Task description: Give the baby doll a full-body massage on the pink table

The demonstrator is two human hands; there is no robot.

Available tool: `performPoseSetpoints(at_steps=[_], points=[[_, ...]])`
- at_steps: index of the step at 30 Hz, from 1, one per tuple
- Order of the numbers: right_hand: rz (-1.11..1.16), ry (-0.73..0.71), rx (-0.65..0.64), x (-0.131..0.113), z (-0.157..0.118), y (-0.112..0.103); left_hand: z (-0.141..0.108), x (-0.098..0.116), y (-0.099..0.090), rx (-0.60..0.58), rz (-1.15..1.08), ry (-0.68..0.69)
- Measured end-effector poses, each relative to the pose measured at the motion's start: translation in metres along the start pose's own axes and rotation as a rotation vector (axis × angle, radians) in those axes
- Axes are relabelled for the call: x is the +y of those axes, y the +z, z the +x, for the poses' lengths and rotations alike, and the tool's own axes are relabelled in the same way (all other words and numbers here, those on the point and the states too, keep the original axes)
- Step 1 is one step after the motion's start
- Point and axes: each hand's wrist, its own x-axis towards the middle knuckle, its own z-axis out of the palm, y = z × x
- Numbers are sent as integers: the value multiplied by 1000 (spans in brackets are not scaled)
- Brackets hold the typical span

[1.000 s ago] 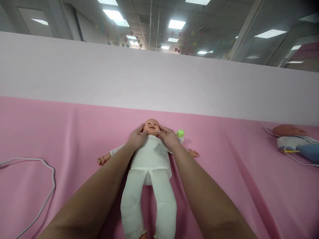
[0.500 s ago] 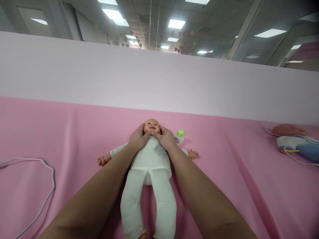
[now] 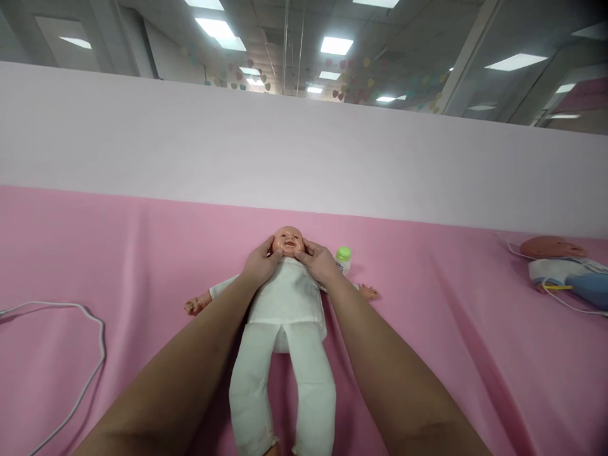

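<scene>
The baby doll [image 3: 285,304] is lying face-up on the pink-covered worktop [image 3: 118,253], fully dressed in white, and both hands are cupping its face. The left hand [image 3: 260,265] and right hand [image 3: 319,262] are curling loosely, thumbs pressing at the chin, gripping nothing, forearms stretching straight out. A green-capped bottle [image 3: 342,258] is standing just beside the right hand.

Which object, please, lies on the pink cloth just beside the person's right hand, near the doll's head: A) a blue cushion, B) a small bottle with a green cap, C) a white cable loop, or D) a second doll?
B: the small bottle with a green cap stands right beside the right hand, which with the left hand touches the chin of the baby doll on the pink cloth.
</scene>
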Motion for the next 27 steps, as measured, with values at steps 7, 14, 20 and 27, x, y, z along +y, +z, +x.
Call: performPoseSetpoints(at_steps=[7, 14, 20, 27], points=[[105, 17, -25, 6, 1, -2, 9, -16, 5, 27, -120, -23], [81, 28, 33, 4, 2, 2, 3, -8, 3, 39, -61, 9], [-50, 64, 95, -4, -1, 8, -6, 8, 1, 5, 160, 12], [-61, 9, 84, 7, 3, 8, -4, 3, 3, 19, 135, 10]])
